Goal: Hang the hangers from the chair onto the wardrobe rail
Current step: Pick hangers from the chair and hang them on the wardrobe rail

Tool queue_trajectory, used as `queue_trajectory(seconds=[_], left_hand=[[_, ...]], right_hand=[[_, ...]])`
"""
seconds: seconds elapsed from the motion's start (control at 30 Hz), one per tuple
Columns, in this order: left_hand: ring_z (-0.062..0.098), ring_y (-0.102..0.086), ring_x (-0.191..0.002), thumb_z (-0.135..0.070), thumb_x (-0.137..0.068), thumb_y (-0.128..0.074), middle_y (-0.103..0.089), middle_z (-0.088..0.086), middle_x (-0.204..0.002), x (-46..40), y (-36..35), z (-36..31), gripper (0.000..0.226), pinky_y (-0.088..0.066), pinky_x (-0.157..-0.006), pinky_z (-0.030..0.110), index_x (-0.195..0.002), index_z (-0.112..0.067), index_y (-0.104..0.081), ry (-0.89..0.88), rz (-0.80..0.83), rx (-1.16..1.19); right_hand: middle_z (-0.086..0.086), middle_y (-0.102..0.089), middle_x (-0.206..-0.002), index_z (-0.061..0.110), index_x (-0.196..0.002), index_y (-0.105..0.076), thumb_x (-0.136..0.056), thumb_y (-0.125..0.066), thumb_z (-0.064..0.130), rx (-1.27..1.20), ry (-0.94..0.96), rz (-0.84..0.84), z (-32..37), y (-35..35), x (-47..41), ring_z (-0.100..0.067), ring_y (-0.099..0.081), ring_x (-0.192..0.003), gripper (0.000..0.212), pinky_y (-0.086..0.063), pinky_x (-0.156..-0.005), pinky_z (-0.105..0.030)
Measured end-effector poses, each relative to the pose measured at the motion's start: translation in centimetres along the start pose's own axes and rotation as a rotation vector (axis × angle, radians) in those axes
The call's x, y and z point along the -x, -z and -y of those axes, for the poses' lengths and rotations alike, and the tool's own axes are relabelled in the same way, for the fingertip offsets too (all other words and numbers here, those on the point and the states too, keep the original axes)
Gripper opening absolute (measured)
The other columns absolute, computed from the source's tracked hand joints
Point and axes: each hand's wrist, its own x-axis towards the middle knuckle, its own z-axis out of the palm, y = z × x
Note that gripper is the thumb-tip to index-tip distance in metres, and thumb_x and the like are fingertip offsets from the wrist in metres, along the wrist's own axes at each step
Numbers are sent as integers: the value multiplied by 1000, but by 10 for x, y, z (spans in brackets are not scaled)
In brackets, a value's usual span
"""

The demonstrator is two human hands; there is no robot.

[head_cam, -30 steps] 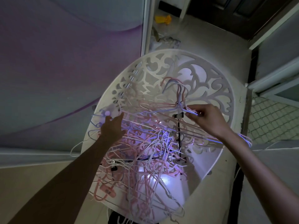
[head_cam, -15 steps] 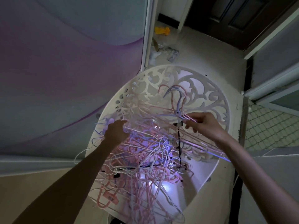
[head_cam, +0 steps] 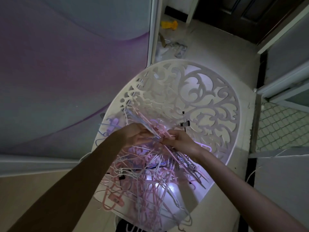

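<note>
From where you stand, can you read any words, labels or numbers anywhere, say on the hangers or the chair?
No text can be read.
Black item under the chair: white marks at the frame's bottom edge, cut off and too blurred to read.
Hangers, chair, yellow object on the floor: no lettering visible.

I can't separate single hangers in the tangled pink, white and blue heap of thin hangers (head_cam: 150, 178); it hides most of the white fretwork plastic chair (head_cam: 209, 97) seat. Motion blurs the bunch at my left hand (head_cam: 135, 136) and right hand (head_cam: 182, 141). The bottom edge crops both forearms.
</note>
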Motion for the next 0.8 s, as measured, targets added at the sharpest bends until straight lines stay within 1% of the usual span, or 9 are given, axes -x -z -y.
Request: queue_trajectory(seconds=[0.07, 0.1, 0.17, 0.2, 0.3, 0.43, 0.57, 0.7, 0.8], left_hand=[[12, -69, -79, -20, -100, -36, -72, 0, -89, 0, 9, 6, 25, -54, -78, 29, -101, -11, -60, -17, 19, 20], [13, -69, -80, -25, -100, -39, -73, -2, -89, -1, 14, 7, 27, -53, -79, 29, -110, -10, -60, -33, -42, 6], [19, -70, -87, -20, -97, -46, -74, 4, -93, -13, 30, 14, 33, -53, -79, 28, -123, -3, -56, -92, -299, -109], [26, -66, -101, -16, -95, -50, -70, 11, -107, -20, 40, 17, 36, -52, -85, 31, -127, -1, -53, -137, -450, -283], [36, -48, -125, -13, -84, -64, -48, 22, -134, -33, 60, 21, 56, -37, -103, 38, -135, -5, -43, -260, -758, -720], [30, -38, -135, -11, -84, -66, -33, 17, -150, -54, 64, 21, 80, -29, -109, 33, -148, -4, -19, -249, -545, -655], [33, -45, -129, -6, -86, -61, -34, 13, -150, -57, 57, 32, 87, -34, -104, 36, -151, -13, -3, -236, -485, -749], [34, -44, -128, -11, -91, -55, -39, 18, -145, -49, 54, 28, 78, -37, -103, 38, -151, -13, -5, -193, -513, -834], [33, -45, -129, -14, -89, -58, -42, 19, -144, -40, 54, 25, 73, -35, -105, 37, -149, -7, -16, -267, -584, -878]], right_hand=[[9, -49, -51, 14, -77, -57, -88, -59, 1, -6, 56, -55, -2, 9, 3, 5, -43, -40, 18, -34, -47, -13], [8, -45, -53, 16, -75, -53, -90, -57, 1, 12, 84, -109, -3, 14, 4, 4, -41, -40, 21, -33, -48, -16], [12, -37, -52, 20, -68, -47, -92, -57, 12, 120, 140, -222, -4, 26, 3, 2, -35, -40, 27, -27, -47, -14], [12, -36, -51, 18, -65, -47, -91, -59, 21, 179, 164, -275, -4, 33, 2, 0, -32, -42, 29, -24, -46, -15], [0, -39, -57, 0, -75, -58, -89, -59, 36, 279, 194, -457, -14, 54, -11, -4, -30, -48, 39, -24, -50, -23], [-3, -42, -62, -1, -77, -57, -89, -59, 34, 283, 219, -478, -14, 57, -18, -10, -33, -57, 37, -27, -57, -29], [8, -40, -52, 4, -70, -53, -91, -59, 25, 189, 240, -448, 0, 64, -2, -1, -32, -45, 30, -25, -45, -13], [11, -32, -44, 16, -80, -58, -91, -57, 26, 49, 186, -405, 10, 90, 16, -1, -25, -38, 14, -20, -37, -13], [6, -26, -50, 13, -86, -60, -92, -56, 24, 28, 176, -354, 15, 105, 32, -5, -21, -41, 13, -16, -38, -15]])
